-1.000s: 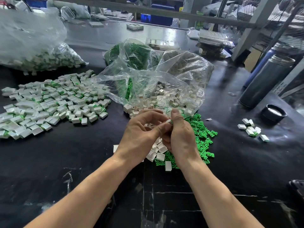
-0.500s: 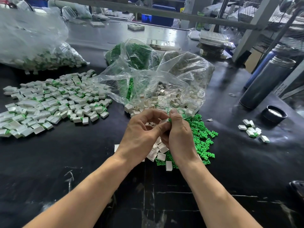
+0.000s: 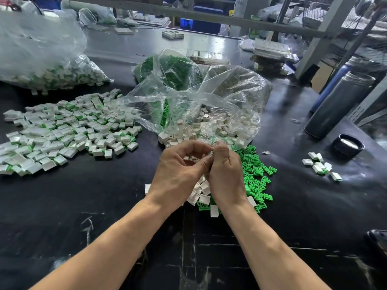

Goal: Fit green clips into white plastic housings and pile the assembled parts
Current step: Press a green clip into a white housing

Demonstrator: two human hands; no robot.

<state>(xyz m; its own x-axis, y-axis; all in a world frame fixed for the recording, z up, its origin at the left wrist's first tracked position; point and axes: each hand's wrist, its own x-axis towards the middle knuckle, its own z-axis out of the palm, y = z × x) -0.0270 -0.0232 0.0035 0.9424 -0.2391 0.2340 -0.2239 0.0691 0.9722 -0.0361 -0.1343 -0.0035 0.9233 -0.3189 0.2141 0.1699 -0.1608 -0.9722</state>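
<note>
My left hand [image 3: 178,174] and my right hand [image 3: 225,174] meet above the black table, fingertips pinching together a small white housing with a green clip [image 3: 211,152], mostly hidden by the fingers. Loose green clips [image 3: 256,174] lie in a heap just right of my right hand. Loose white housings [image 3: 202,193] lie under and between my hands. A wide pile of assembled parts [image 3: 62,130] spreads over the table to the left.
A clear bag of white housings [image 3: 219,120] lies open behind my hands, a bag of green clips [image 3: 169,70] behind it. A bag of assembled parts [image 3: 52,74] sits far left. Right: grey flask [image 3: 337,103], black lid [image 3: 347,144], a few parts [image 3: 320,165].
My hands stay together at the same spot; the fingers have shifted slightly around the small part.
</note>
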